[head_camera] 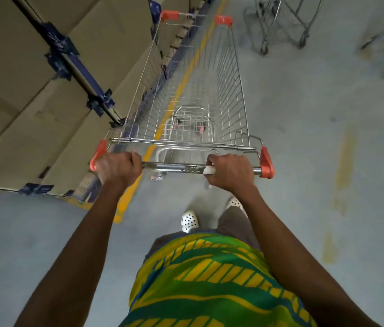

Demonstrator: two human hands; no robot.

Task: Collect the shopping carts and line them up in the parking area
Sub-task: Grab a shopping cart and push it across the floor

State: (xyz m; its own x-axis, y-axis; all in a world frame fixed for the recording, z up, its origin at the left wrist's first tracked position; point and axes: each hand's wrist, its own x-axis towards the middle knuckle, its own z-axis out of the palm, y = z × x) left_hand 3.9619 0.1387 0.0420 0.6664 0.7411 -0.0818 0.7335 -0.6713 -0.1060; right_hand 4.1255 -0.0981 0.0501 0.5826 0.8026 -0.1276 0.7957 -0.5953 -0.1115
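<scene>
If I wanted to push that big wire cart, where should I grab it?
Grab the handle bar at the near end of the shopping cart, coming from behind it. The bar runs crosswise between two orange end caps, so a hand fits near each end. That is how the left hand and right hand grip it here, fingers curled over the top, which probably helps steer it straight.

Single head view, wide-angle, steeply down and forward; shopping cart (186, 95) near, floor (304, 138) beyond.

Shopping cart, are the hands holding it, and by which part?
Yes. The left hand and right hand both grip the shopping cart by its handle bar, one near each end.
</scene>
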